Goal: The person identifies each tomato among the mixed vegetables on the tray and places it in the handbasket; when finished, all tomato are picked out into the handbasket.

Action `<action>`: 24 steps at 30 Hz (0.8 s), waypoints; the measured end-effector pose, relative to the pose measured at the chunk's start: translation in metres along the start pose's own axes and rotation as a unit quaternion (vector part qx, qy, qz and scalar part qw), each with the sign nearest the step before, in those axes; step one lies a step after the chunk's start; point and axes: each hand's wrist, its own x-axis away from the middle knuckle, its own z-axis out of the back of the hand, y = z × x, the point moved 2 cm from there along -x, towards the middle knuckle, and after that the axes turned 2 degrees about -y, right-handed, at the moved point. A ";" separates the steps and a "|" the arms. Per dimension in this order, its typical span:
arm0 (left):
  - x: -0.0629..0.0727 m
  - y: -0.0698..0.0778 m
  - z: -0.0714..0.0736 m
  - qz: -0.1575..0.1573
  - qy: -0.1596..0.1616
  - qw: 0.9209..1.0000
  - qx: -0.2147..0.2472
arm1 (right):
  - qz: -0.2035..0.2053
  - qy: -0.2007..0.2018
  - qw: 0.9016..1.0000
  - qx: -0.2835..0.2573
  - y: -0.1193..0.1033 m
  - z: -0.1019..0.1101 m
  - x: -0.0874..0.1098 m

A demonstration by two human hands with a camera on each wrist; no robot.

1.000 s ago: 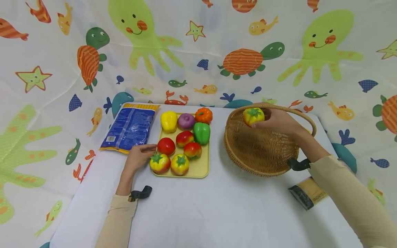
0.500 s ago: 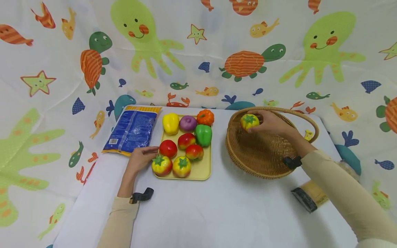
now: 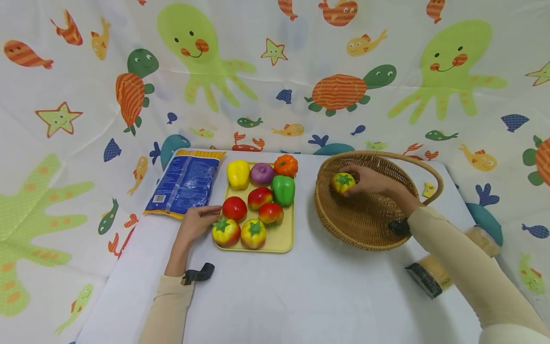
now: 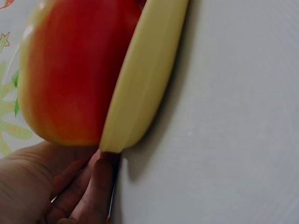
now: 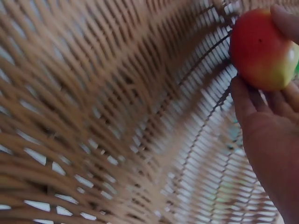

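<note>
My right hand (image 3: pixel 365 181) grips a yellow-and-red toy fruit with a green leafy top (image 3: pixel 343 182), inside the left part of the wicker basket (image 3: pixel 356 236). The right wrist view shows the thumb over the fruit's red side (image 5: pixel 261 49) and fingers beneath it. On the left, my left hand (image 3: pixel 197 224) has its fingertips right at the rim of the yellow tray (image 3: pixel 279 246). Two matching leafy-topped fruits (image 3: pixel 253 234), several red fruits (image 3: pixel 234 209), a yellow pepper (image 3: pixel 238 174), a purple onion-like vegetable (image 3: pixel 261 174), a small orange pumpkin (image 3: pixel 286 166) and a green pepper (image 3: pixel 283 190) lie in this tray.
A blue-and-yellow packet (image 3: pixel 185 181) lies left of the tray. The basket's handle (image 3: pixel 434 184) leans over to the right. A tan-and-black packet (image 3: pixel 429 277) lies partly beneath my right forearm. Patterned cloth (image 3: pixel 266 105) hangs behind the white table (image 3: pixel 275 296).
My right hand has lowered the leafy-topped fruit deeper into the basket and slightly left. My left hand stays by the tray; the head view has shifted a little.
</note>
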 end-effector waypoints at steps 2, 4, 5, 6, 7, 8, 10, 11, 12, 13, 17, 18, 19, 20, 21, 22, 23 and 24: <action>0.000 0.001 0.000 0.002 -0.001 1.000 0.000 | 0.001 -0.008 1.000 -0.005 0.005 0.000 -0.001; 0.001 0.001 -0.001 0.004 -0.001 1.000 -0.002 | 0.007 -0.018 1.000 -0.015 0.009 0.001 -0.002; 0.001 0.001 -0.001 0.004 -0.001 1.000 -0.001 | 0.011 -0.024 0.999 -0.020 0.010 0.001 -0.002; 0.001 0.001 -0.001 0.005 -0.001 1.000 -0.003 | 0.014 -0.030 0.999 -0.026 0.012 0.002 -0.002; 0.001 0.001 -0.001 0.005 -0.001 1.000 -0.004 | 0.019 -0.037 0.999 -0.029 0.013 0.002 -0.002; 0.001 0.001 -0.001 0.005 0.000 1.000 -0.004 | 0.022 -0.043 0.998 -0.031 0.014 0.002 -0.002; 0.000 0.000 -0.001 0.004 -0.001 1.000 -0.003 | 0.027 -0.056 0.997 -0.038 0.016 0.002 -0.002; 0.000 0.000 -0.001 0.004 -0.001 1.000 -0.004 | 0.028 -0.060 0.997 -0.040 0.017 0.002 -0.002; 0.000 0.000 -0.001 0.004 0.000 1.000 -0.003 | 0.030 -0.063 0.997 -0.042 0.018 0.003 -0.001; 0.000 0.000 -0.001 0.004 0.000 1.000 -0.002 | 0.033 -0.064 0.997 -0.041 0.019 0.003 -0.001; 0.001 -0.001 -0.001 0.002 0.000 1.000 0.000 | 0.049 -0.066 0.996 -0.042 0.024 0.005 0.000; 0.001 -0.001 -0.002 0.001 0.000 1.000 0.002 | 0.051 -0.065 0.996 -0.039 0.025 0.006 0.000; 0.000 -0.001 -0.002 0.001 -0.001 1.000 0.002 | 0.054 -0.068 0.996 -0.036 0.026 0.006 0.000; 0.000 -0.001 -0.002 0.000 -0.001 1.000 0.002 | 0.056 -0.071 0.995 -0.033 0.027 0.006 0.001; 0.000 -0.001 -0.002 0.000 0.000 1.000 0.002 | 0.056 -0.074 0.995 -0.029 0.027 0.006 0.001; 0.000 -0.001 -0.002 0.000 0.000 1.000 0.002 | 0.051 -0.077 0.995 -0.031 0.028 0.006 0.000; 0.000 -0.001 -0.002 -0.001 0.001 1.000 0.002 | 0.047 -0.081 0.995 -0.031 0.028 0.006 0.000; 0.000 -0.001 -0.002 -0.001 0.001 1.000 0.002 | 0.043 -0.085 0.995 -0.032 0.028 0.006 0.000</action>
